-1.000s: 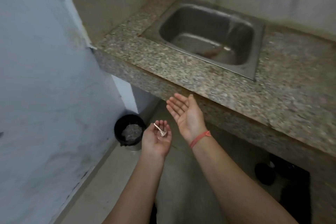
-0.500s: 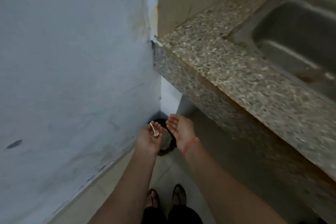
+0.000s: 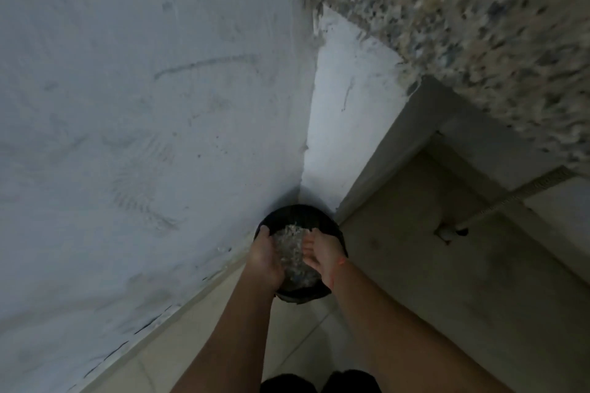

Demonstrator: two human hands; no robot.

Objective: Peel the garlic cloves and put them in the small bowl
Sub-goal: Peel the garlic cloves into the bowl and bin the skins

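My two hands hang low over a black round bin that stands on the floor in the corner. My left hand is tipped sideways above the bin's left rim, its back toward me and its palm hidden. My right hand is held flat over the right side, palm facing left, a red thread on its wrist. Pale scraps lie inside the bin between the hands. No garlic peel shows in either hand. No garlic cloves or small bowl appear in this view.
A white wall runs along the left. The speckled stone counter overhangs at the upper right, with a pipe under it. Beige floor tiles lie around the bin. My dark footwear shows at the bottom edge.
I have bent down toward the bin, so the sink has left the view. Both hands dropped over the bin, and the peel seen on my left palm no longer shows.
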